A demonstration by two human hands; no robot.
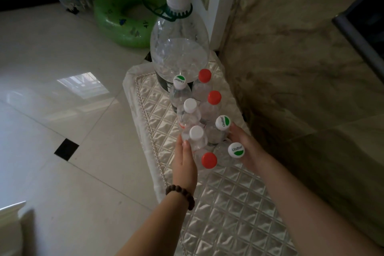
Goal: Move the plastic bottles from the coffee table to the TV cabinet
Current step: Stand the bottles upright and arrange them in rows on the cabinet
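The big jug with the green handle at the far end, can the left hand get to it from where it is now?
Probably not directly. The left hand rests against the near small bottles, and the whole cluster stands between it and the big jug. The quilted cover looks bare along the cluster's left side, so it could likely go around.

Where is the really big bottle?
The big bottle stands at the far end of the quilted cloth, behind the small bottles, beside the green swim ring.

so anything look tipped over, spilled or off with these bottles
Nothing stands out. The small bottles stand upright in a tight cluster on the quilted cover in front of the large jug, caps on, no spill visible. The left hand and right hand flank the nearest ones.
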